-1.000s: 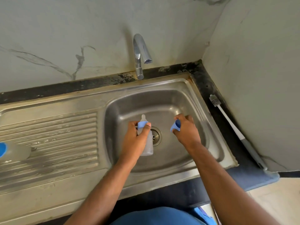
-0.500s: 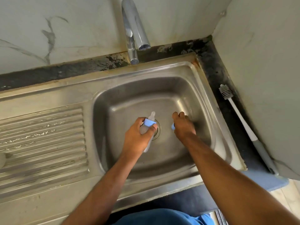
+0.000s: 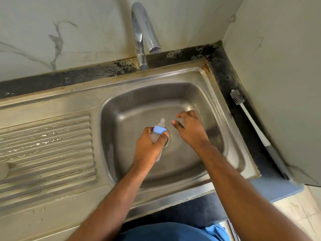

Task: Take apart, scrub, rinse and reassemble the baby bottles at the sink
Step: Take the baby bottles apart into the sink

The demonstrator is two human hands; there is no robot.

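Head view looks down into your steel sink [image 3: 224, 108], with both of your forearms reaching in from the near edge. Your left hand [image 3: 149, 146] is wrapped around the body of a baby bottle [image 3: 157, 134], fingers curled round it just under the blue collar [image 3: 159, 129], and the clear teat [image 3: 162, 122] points up and away from you toward the far wall. The bottle sits over the middle of the basin, right above the round drain [image 3: 168, 138], which peeks out beside your knuckles. Your right hand [image 3: 190, 129] hovers just to the right of the bottle, apart from it, with the fingers spread and loosely bent and nothing between them. The chrome tap [image 3: 141, 32] rises at the far rim, its spout hanging over the far side of the basin with no water running. To the left of the basin lies the ribbed draining board [image 3: 46, 145], streaked with pale marks, and a pale rounded object [image 3: 3, 170] is cut off at its left edge, too little of it showing to tell what it is. On the dark counter strip [image 3: 224, 73] to the right of the sink lies a bottle brush [image 3: 257, 131], bristle head at the far end and grey handle toward you, alongside the right-hand wall.
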